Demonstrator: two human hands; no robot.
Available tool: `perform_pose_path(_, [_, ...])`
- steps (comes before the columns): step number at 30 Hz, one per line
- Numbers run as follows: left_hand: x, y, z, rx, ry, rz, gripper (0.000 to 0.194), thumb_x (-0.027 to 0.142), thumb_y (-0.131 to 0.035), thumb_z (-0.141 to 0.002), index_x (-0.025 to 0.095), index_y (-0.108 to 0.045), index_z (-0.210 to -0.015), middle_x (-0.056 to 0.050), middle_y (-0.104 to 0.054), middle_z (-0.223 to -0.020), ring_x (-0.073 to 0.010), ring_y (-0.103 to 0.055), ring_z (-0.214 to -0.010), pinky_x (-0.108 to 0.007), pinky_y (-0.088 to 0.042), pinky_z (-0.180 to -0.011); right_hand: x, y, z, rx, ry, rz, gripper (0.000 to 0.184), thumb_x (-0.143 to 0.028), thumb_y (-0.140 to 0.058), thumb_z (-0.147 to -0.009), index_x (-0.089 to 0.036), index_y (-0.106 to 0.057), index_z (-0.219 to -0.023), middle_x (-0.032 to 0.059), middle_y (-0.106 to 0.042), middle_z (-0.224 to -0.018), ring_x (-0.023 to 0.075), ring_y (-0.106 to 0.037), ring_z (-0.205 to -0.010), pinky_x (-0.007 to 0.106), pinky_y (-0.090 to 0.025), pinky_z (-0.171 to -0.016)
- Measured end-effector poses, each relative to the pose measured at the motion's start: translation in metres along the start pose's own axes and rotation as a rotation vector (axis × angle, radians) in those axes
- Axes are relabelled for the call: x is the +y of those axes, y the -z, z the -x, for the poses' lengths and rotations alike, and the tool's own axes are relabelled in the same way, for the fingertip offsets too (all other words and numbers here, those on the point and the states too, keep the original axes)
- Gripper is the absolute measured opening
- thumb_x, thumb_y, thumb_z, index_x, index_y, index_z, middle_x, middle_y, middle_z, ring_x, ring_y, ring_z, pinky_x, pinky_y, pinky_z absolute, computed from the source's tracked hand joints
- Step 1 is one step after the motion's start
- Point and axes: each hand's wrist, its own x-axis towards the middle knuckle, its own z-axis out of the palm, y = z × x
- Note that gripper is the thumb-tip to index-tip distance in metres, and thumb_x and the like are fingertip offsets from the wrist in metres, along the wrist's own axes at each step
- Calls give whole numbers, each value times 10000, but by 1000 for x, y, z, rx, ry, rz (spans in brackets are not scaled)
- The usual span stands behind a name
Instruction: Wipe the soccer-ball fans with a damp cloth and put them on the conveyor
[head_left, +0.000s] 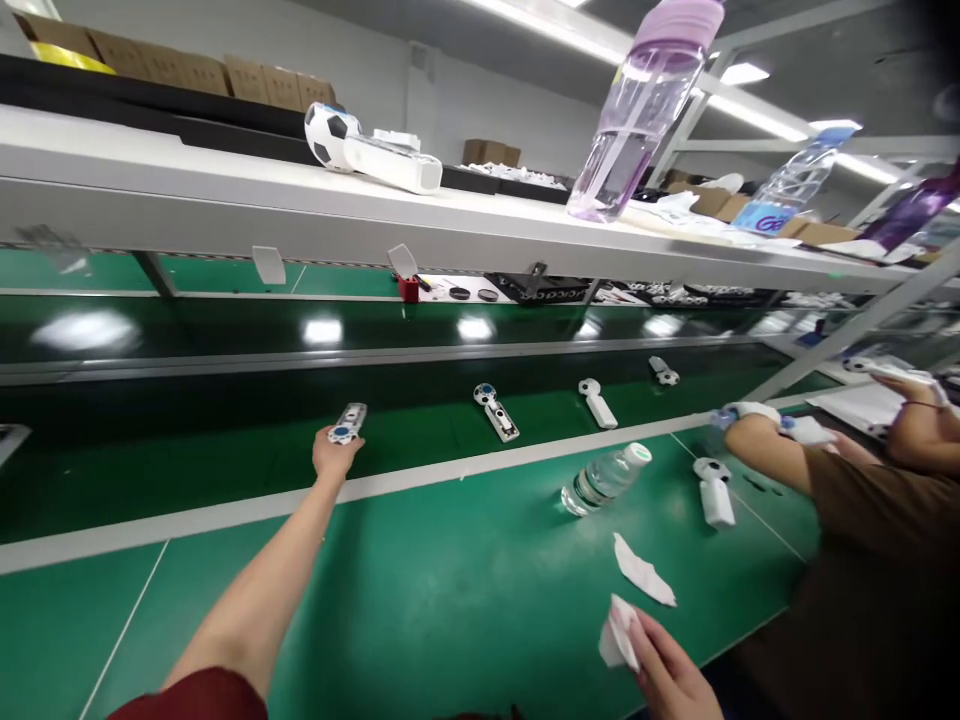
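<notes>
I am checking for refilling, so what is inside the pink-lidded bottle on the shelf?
Inside the pink-lidded bottle, a straw slants down, and clear liquid seems to fill the lower part. The opaque lid hides whatever is inside the top.

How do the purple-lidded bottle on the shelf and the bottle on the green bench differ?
Lid: the purple-lidded bottle has a large pinkish-purple one; the bench bottle has a small white-and-green cap.
Body: the former is purple-tinted, with a straw inside; the latter is colourless, with a wrapped label.
Shared: both are see-through and closed.
</notes>
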Motion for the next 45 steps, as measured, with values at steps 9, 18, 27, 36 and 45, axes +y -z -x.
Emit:
perform_pose_path(9, [74,60,196,-327,-307,378,640,260,-726,-532,184,-429,-1093,-29,-566,-921,-111,-563,-701,-181,-458,-580,-119,-90,16,-455,694,102,276,-350,-503,-815,-130,-604,-949,85,-582,-906,145,-546,-803,262,-469,-715])
perform_pose_path(18, [100,70,287,-222,-524,393,543,119,-670,-543,179,-452,-1036,-20,-544,-977,-88,-559,-758,-141,-466,-622,-157,-102,65,-708,1333,107,207,-142,-498,-819,-188,-577,-1006,43,-549,-894,109,-509,-845,254,-453,-755])
perform_pose_path(27, [106,66,307,-137,-691,369,537,100,-678,-550,180,-462,-1035,-30,-535,-1000,-110,-545,-893,-155,-463,-747,-167,-87,64,-560,1517,230,153,-165,-500,-831,-173,-598,-948,36,-567,-845,113,-494,-789,278,-416,-710])
perform_pose_path(36, [107,69,311,-260,-612,547,578,154,-724,-548,171,-439,-1050,-77,-516,-1040,-152,-553,-892,-221,-492,-743,-180,-65,53,-699,1074,-86,125,-189,-506,-831,-174,-591,-922,39,-536,-902,104,-535,-823,251,-459,-730])
perform_pose_path(45, [111,71,314,-280,-630,493,558,138,-707,-561,195,-447,-1052,-43,-526,-1018,-120,-562,-847,-165,-481,-682,-178,-70,63,-776,1355,87,142,-174,-521,-821,-193,-610,-931,25,-566,-872,103,-511,-841,260,-429,-774])
